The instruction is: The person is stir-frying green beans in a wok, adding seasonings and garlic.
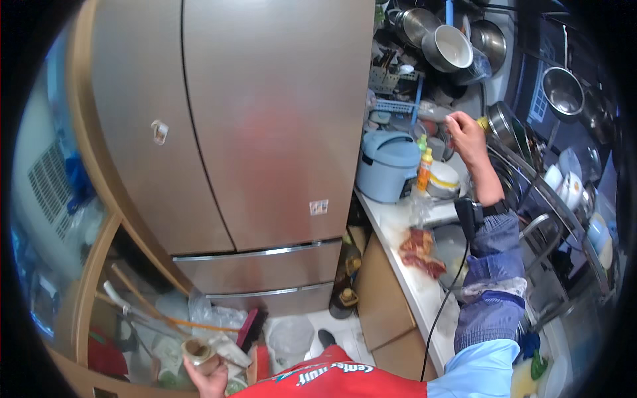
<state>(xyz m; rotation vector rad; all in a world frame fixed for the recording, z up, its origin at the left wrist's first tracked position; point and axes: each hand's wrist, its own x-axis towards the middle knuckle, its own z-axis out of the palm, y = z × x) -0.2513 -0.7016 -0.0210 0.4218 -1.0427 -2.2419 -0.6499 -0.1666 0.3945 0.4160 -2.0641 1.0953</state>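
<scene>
My left hand (211, 380) is low at the left, its fingers wrapped around an open glass jar (200, 352) with brown contents. My right hand (465, 133) reaches over the counter at the right, fingers bent, near a yellow object (482, 123) beside a steel pot (501, 124); whether it holds anything small cannot be told. Below and left of this hand stand an orange bottle with a yellow cap (424, 170) and a light-blue rice cooker (390, 161). Pieces of raw meat (422, 253) lie on the white counter, left of my right sleeve.
A large refrigerator (273, 124) fills the middle. A dish rack (557, 199) with bowls is at the right, and pans (448, 47) hang above. A black cable (444, 308) runs from my right wrist. On the floor are dark bottles (344, 298), a broom (251, 328) and a round tub (292, 336).
</scene>
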